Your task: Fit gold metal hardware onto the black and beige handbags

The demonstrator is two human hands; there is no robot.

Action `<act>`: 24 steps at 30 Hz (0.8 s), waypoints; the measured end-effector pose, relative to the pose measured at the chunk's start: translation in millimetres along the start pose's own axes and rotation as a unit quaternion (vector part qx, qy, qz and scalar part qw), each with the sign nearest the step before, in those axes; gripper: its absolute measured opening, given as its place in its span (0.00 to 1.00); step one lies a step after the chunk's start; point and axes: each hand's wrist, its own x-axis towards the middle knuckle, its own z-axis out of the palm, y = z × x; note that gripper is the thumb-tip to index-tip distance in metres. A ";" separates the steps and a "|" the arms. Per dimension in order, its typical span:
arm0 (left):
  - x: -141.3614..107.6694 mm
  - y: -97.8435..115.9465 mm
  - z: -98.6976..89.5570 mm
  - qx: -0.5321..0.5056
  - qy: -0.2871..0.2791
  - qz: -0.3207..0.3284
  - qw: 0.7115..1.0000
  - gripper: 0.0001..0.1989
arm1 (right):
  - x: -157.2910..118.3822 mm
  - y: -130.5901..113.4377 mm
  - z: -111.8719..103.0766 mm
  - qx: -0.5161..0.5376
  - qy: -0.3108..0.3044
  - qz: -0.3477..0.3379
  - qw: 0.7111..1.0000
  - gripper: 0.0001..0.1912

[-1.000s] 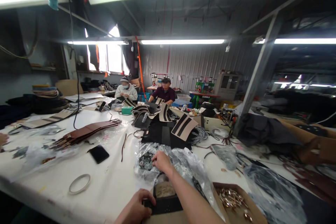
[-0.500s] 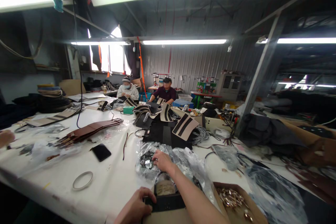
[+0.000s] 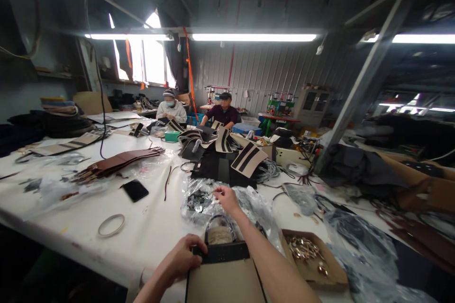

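A beige handbag (image 3: 220, 281) with a dark top band stands at the table's front edge, its dark looped handle (image 3: 207, 227) rising at the back. My left hand (image 3: 185, 254) is closed on the band's left corner, thumb on the near face. Beyond the handle lies a clear plastic bag (image 3: 249, 201) with small dark and shiny pieces (image 3: 199, 200) in it. Over that plastic bag my right hand (image 3: 228, 200) is raised, thumb and fingertips pinched together. Whatever is between those fingertips is too small to make out. My right forearm crosses above the handbag's right side.
An open cardboard box (image 3: 316, 262) of gold-coloured metal fittings sits at the right. Left on the white table (image 3: 149, 232) are a black phone (image 3: 135, 191), a pale ring-shaped roll (image 3: 111, 225) and brown strips (image 3: 121, 161). Striped panels (image 3: 249, 159) lie ahead; two people sit beyond.
My right hand has lifted from the small pieces, its fingers now pinched. My left hand stays at the handbag's corner. The view has tilted down, showing more of the handbag.
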 end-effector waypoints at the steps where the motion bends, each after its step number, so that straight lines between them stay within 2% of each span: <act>1: -1.2 2.1 -0.7 0.001 0.000 -0.005 1.000 0.22 | -2.6 -3.7 -6.2 0.006 0.007 -0.001 1.000 0.12; 4: -7.4 7.7 -1.5 -0.003 -0.005 -0.018 1.000 0.22 | -22.2 -12.2 -28.3 0.017 0.030 0.006 0.999 0.15; 6: -11.3 9.6 -1.6 0.003 -0.002 -0.022 1.000 0.22 | -48.0 -14.0 -45.0 0.020 0.038 0.017 0.999 0.16; 8: -12.3 9.6 -2.0 -0.004 -0.006 -0.001 1.000 0.22 | -84.4 -15.4 -61.3 0.013 0.045 0.010 0.999 0.14; 11: -10.2 9.3 -3.0 -0.039 -0.028 -0.006 0.999 0.22 | -154.6 -22.5 -76.2 -0.043 0.031 -0.056 0.997 0.11; 14: -7.9 11.9 -4.2 -0.065 -0.053 -0.037 0.996 0.23 | -221.9 -26.5 -68.5 -0.108 -0.004 -0.099 0.989 0.10; 16: -6.3 15.0 -5.3 -0.063 -0.063 -0.044 0.995 0.23 | -249.9 -22.6 -55.3 -0.130 -0.014 -0.121 0.984 0.10; 18: -4.5 18.6 -6.4 -0.054 -0.064 -0.042 0.996 0.23 | -261.7 -17.0 -43.9 -0.148 -0.018 -0.138 0.979 0.11; 21: -4.5 22.7 -5.9 -0.044 -0.063 -0.036 0.996 0.24 | -265.1 -11.9 -37.3 -0.191 -0.021 -0.147 0.970 0.13; 23: -5.9 19.9 -4.0 -0.041 -0.060 -0.032 0.997 0.23 | -269.0 -7.1 -33.7 -0.213 -0.011 -0.154 0.965 0.14; 24: -4.9 14.9 -3.0 -0.051 -0.036 -0.044 0.997 0.22 | -270.8 -1.5 -28.7 -0.223 0.002 -0.159 0.962 0.14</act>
